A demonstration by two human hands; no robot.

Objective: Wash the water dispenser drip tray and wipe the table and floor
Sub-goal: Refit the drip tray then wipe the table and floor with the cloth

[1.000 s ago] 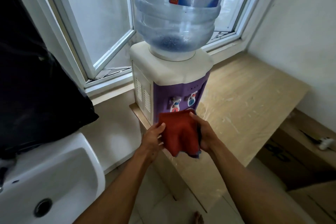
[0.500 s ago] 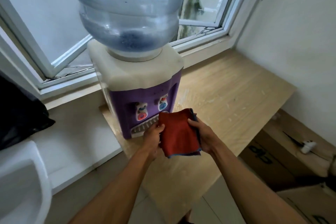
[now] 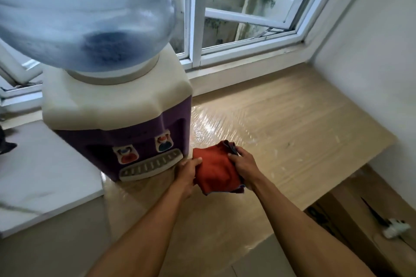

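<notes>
One water dispenser (image 3: pixel 112 105) at ten o'clock, with one bottle (image 3: pixel 90 7), two taps (image 3: pixel 127 156) and one drip tray (image 3: pixel 150 167). One red cloth (image 3: pixel 216 168). Two hands: left hand (image 3: pixel 186 171), right hand (image 3: pixel 244 164). One table (image 3: pixel 292 130). One white plug (image 3: pixel 396 228) at four o'clock.

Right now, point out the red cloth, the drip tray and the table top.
red cloth (image 3: pixel 216 171), head view, middle of its folded face
drip tray (image 3: pixel 150 165), head view, centre of its slotted grey grille
table (image 3: pixel 304 123), head view, bare wood at its right part
</notes>
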